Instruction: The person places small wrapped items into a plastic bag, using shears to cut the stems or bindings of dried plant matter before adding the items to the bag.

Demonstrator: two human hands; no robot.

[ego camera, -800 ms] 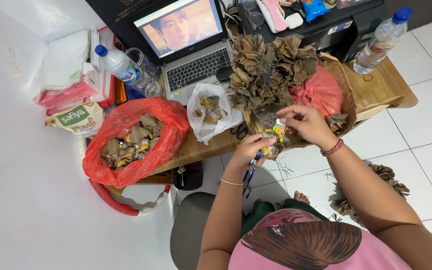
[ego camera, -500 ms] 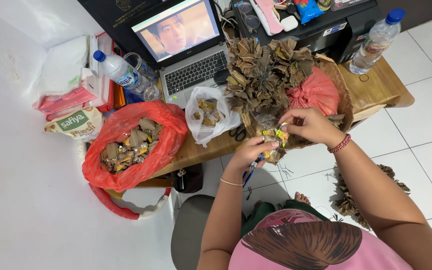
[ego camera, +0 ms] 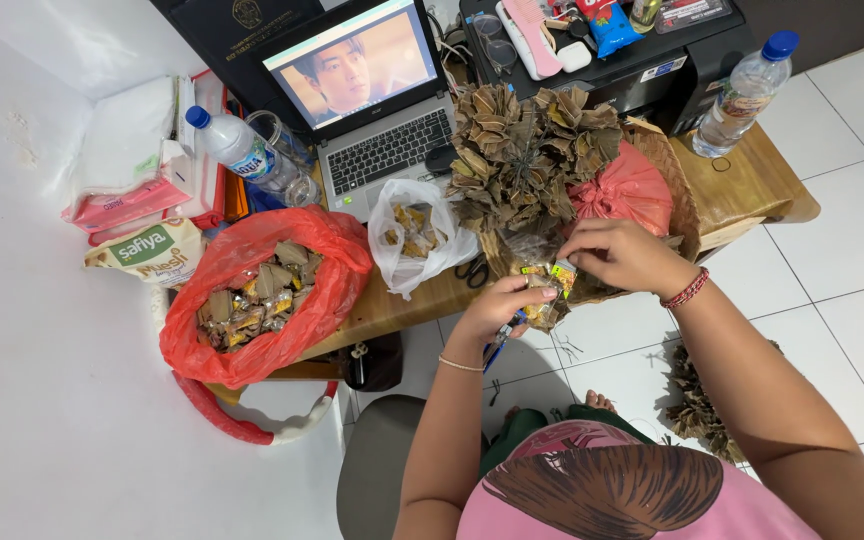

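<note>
Head view, person seated at a low wooden table [ego camera: 752, 185], both hands raised over its near edge.

Left hand [ego camera: 500, 308]: fingers closed on a small bundle of folded yellow-and-brown foil wrappers [ego camera: 542, 290], thumb on top. A blue-handled tool [ego camera: 500, 343] hangs below the palm; cannot tell what kind.

Right hand [ego camera: 620, 252]: fingers pinched narrow on the top of the same wrapper bundle, wrist with a red bead bracelet [ego camera: 684, 290].

Bundle position: just past the table's front edge, over the white tiled floor [ego camera: 852, 240], directly in front of a woven brown tray [ego camera: 674, 175].

On the tray: a large cluster of brown folded-wrapper flowers [ego camera: 527, 150] and a tied red plastic bag [ego camera: 624, 190], both just beyond the hands.

Left of hands: a small white plastic bag of wrappers [ego camera: 414, 235], black-handled scissors [ego camera: 472, 268] at the table edge, then an open red plastic bag full of folded wrappers [ego camera: 262, 290] overhanging the left corner.

Back edge: open grey laptop [ego camera: 372, 95] and two clear water bottles with blue caps [ego camera: 242, 150].

Open room: floor tiles to the right of the right forearm, apart from another brown wrapper cluster [ego camera: 697, 405] lying on the floor.
</note>
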